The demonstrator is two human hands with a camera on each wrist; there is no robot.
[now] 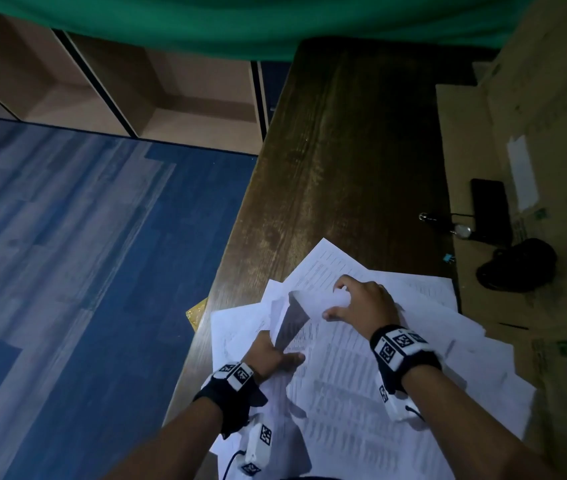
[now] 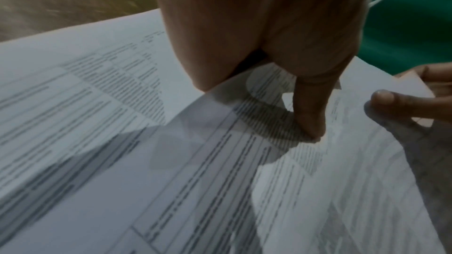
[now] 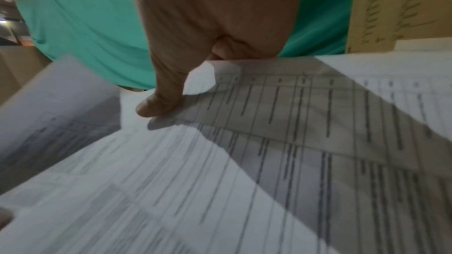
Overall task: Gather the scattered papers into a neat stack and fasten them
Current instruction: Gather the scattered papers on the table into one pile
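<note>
Several printed white papers [image 1: 344, 403] lie fanned out on the near end of a dark wooden table [image 1: 344, 150]. One sheet [image 1: 294, 317] is lifted and curled between my hands. My left hand [image 1: 275, 349] pinches its lower edge, with the thumb [image 2: 310, 121] on top and the fingers hidden under the paper [image 2: 102, 142]. At the sheet's upper end my right hand [image 1: 342, 301] grips it, thumb [image 3: 159, 103] in front and fingers tucked behind the paper [image 3: 220, 200]. A small blue binder clip [image 1: 449, 258] lies on the table beyond the papers, right of my right hand.
Cardboard boxes [image 1: 534, 133] line the table's right side and carry a black phone [image 1: 489, 209], keys [image 1: 448, 223] and a black bundle [image 1: 517, 265]. The table's left edge drops to a blue floor [image 1: 85, 254]. A green cloth [image 1: 240, 22] hangs at the far end.
</note>
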